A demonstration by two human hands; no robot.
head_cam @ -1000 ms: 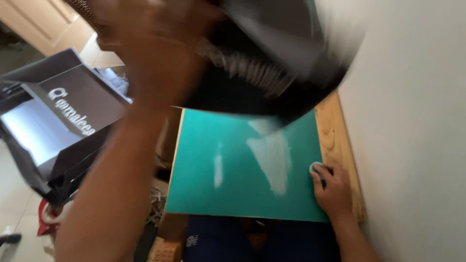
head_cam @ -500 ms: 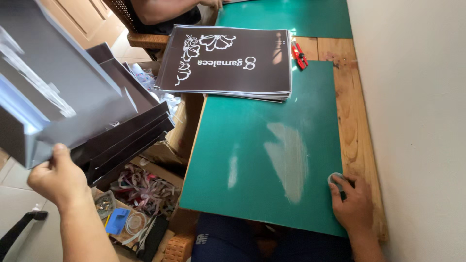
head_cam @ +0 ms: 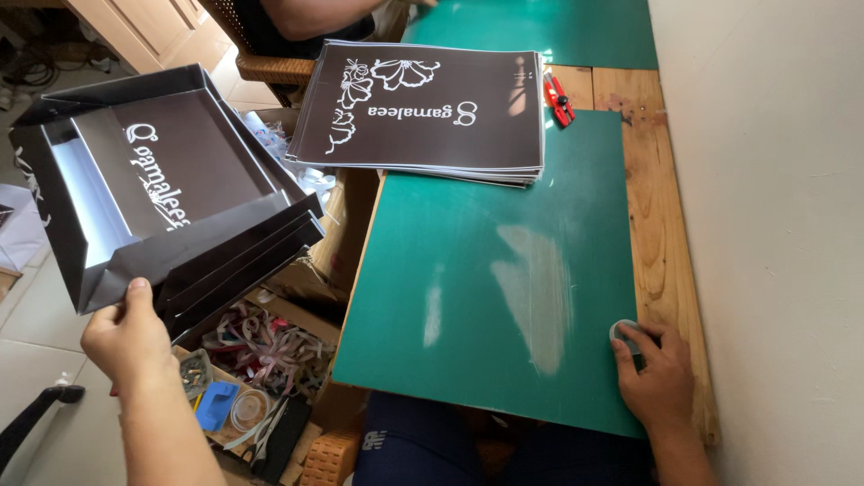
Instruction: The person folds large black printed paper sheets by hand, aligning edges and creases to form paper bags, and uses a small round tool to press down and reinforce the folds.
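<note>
Black folded box trays [head_cam: 171, 193], nested with white lettering and a silvery inner wall, hang off to the left of the surface [head_cam: 661, 225], pinched at their lower corner by my left hand [head_cam: 126, 337], thumb on top of the flap. My right hand [head_cam: 657, 378] curls over a small roll of tape [head_cam: 624, 331] at the right edge of the green cutting mat [head_cam: 486, 297], fingers closed around it. To handle the trays well, I judge a firmer hold lower under the stack would keep the nested pieces from sliding apart, since one corner bears them all. A stack of flat black printed sheets [head_cam: 423, 112] lies at the mat's far end, a red cutter [head_cam: 559, 97] just beside it. Below the trays, a box of ribbon scraps [head_cam: 261, 351] sits on the floor. Another person's arm [head_cam: 306, 13] is cut off at the top; how many trays are nested, I cannot tell.
</note>
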